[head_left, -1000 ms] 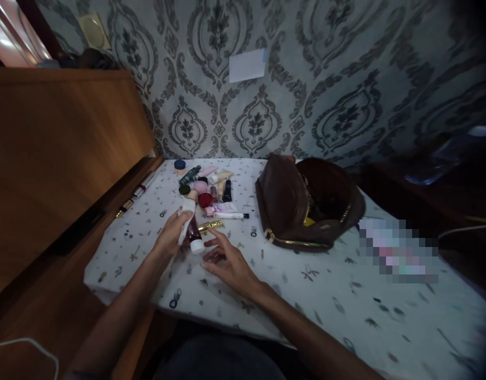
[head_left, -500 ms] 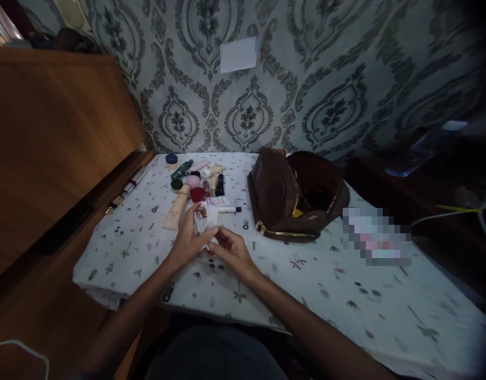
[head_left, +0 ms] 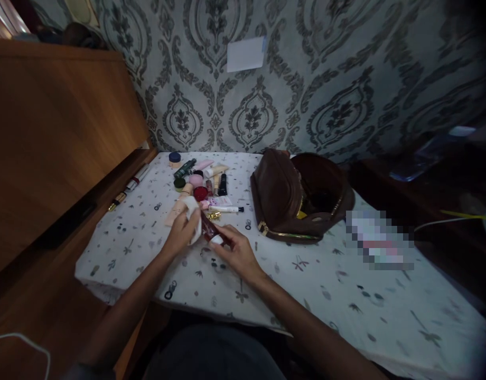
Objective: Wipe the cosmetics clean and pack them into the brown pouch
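My left hand [head_left: 180, 230] is closed on a white cloth [head_left: 193, 210], which hangs beside the fingers and partly covers a beige tube [head_left: 175, 212]. Between the thumb and fingers of my right hand [head_left: 234, 248] is a dark red tube [head_left: 208, 227] with a white cap, tilted, its far end close to the cloth. Just beyond it lie a small gold item [head_left: 214, 216] and a white tube with a black cap [head_left: 227, 209]. Farther back are a red jar [head_left: 200, 193], a pink jar [head_left: 196, 180] and several other tubes and jars.
An open brown bag [head_left: 280, 190] stands right of the cosmetics on the patterned white cloth [head_left: 306, 285]. A pixelated item [head_left: 380, 240] lies farther right. At the left, a wooden cabinet [head_left: 64, 142] borders the table, with slim items [head_left: 128, 189] along its edge. A patterned wall rises behind.
My hands have moved apart. The dark red tube now shows in my right hand, and the white cloth has shifted left with my left hand. The gold item has come into view on the table.
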Available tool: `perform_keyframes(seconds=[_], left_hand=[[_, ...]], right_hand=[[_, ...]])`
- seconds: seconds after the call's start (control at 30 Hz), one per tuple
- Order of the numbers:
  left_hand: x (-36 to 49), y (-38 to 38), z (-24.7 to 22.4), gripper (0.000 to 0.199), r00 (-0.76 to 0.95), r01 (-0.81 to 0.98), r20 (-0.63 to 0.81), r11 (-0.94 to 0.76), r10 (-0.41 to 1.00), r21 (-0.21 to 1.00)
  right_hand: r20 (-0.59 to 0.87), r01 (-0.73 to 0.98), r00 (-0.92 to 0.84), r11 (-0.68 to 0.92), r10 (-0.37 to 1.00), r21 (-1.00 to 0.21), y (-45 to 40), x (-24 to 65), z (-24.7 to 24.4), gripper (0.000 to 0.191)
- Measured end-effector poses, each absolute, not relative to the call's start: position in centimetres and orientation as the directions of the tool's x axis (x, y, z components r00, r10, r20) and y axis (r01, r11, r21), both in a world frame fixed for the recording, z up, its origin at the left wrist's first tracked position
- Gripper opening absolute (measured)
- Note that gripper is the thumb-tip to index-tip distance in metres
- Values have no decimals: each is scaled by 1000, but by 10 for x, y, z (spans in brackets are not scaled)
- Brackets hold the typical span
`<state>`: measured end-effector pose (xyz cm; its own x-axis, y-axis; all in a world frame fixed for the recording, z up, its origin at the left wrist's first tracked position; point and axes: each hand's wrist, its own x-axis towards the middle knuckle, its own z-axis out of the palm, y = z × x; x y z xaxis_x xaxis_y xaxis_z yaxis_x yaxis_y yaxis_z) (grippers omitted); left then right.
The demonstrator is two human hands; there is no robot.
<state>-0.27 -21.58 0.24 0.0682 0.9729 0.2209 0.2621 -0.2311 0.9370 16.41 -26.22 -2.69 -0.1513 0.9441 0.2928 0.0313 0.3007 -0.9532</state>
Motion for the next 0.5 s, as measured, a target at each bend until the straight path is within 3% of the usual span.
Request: perform_keyframes(seconds=[0.1, 0.2, 0.37, 0.5], left_hand=[[5, -224, 4, 42, 173, 359, 324, -365, 930, 859], [10, -225, 2, 53, 159, 426, 303, -342, 940, 838], [4, -212, 2, 34, 50, 298, 189, -195, 981, 935], [-10, -201, 2, 41, -84, 175, 66, -51, 994, 983]], right_hand=[[395, 255, -137, 417, 909, -872, -265, 165, -28, 37], [459, 358, -165, 487, 873, -797, -270, 164, -28, 29], [496, 353, -208, 538, 843, -766, -275, 163, -30, 43], [403, 229, -134, 425, 905, -876, -273, 163, -29, 42]])
